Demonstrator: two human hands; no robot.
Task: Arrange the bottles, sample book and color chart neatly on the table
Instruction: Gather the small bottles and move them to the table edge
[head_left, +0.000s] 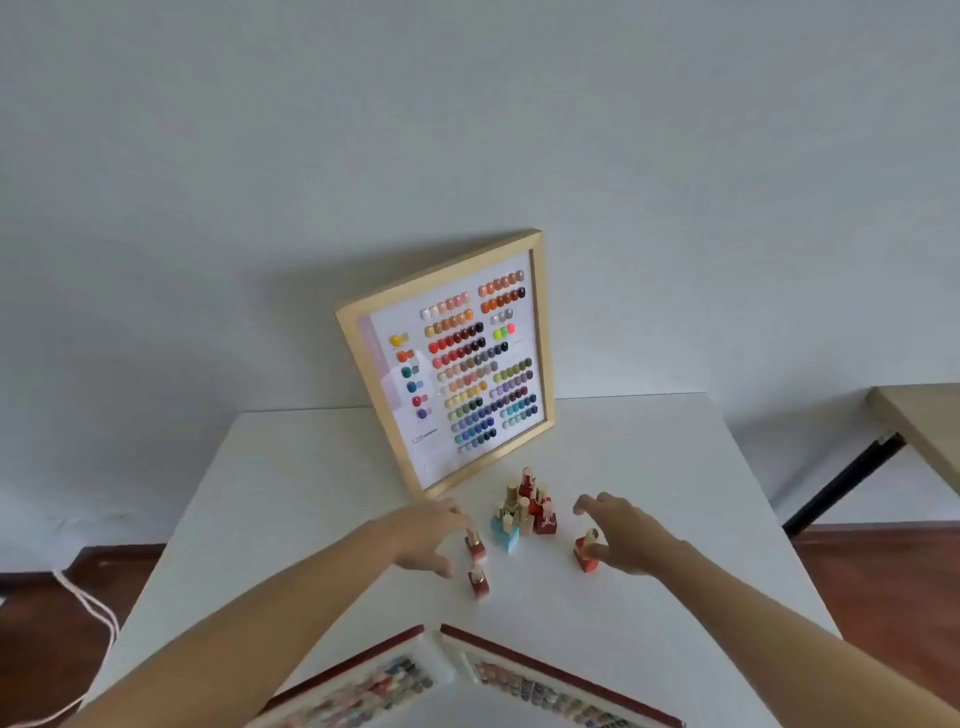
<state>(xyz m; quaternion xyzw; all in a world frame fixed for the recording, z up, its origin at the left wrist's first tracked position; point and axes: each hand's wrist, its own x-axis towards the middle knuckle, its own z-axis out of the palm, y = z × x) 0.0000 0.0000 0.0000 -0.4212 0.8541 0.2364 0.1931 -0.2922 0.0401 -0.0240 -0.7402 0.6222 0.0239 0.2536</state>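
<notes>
Now: left fingers (470, 525) touch red bottle (475, 546) | right fingers (597, 552) touch orange bottle (585, 555)

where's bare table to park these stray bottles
Free: the white table left of the wood-framed colour chart and left hand, and the right side past the right hand. Crowded: the centre cluster of gold-capped bottles and the near edge, taken by the open red-edged sample book.

Bottle cluster (522, 512) blocks centre; bare table (291, 499) left, right.
</notes>
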